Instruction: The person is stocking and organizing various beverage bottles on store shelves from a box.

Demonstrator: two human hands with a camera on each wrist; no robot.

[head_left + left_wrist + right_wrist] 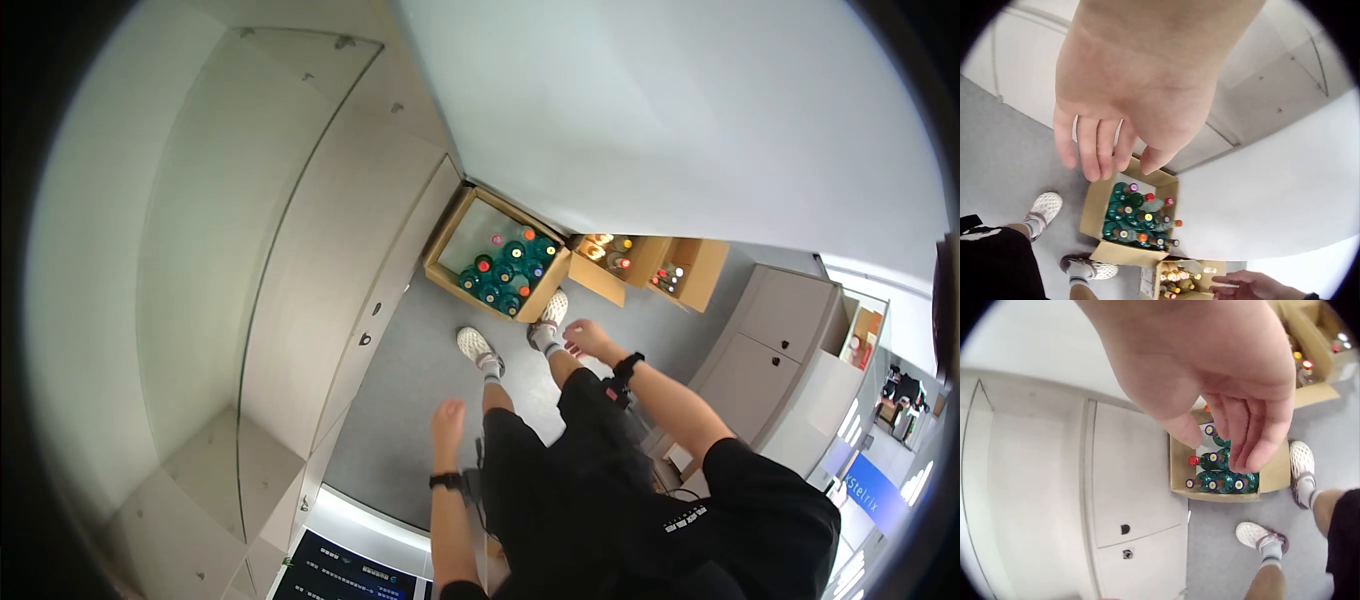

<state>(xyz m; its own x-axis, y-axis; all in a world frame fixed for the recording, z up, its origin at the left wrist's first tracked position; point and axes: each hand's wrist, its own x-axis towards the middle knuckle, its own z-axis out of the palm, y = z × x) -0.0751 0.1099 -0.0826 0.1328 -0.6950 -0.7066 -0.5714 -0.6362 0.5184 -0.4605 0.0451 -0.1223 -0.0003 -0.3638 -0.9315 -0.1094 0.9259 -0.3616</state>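
Observation:
My left hand (449,428) hangs in the air by my left leg, its fingers loosely extended and holding nothing. In the left wrist view the palm side of that hand (1138,94) hangs over the floor and the cardboard box (1092,215). My right hand (592,342) is in front of my right knee, fingers loosely bent around nothing. On the floor ahead stands the open cardboard box (447,277), with several green bottles (503,272) upright in it. Their caps are red, orange, pink and pale with dark rims. Part of one side of the box has no bottles.
Two smaller open cartons (652,250) with more bottles stand to the right along the white wall (680,120). A cabinet with locks (365,339) and a glass-fronted shelf (200,250) line the left. Another low cabinet (765,340) is at right. My shoes (475,346) stand close to the box.

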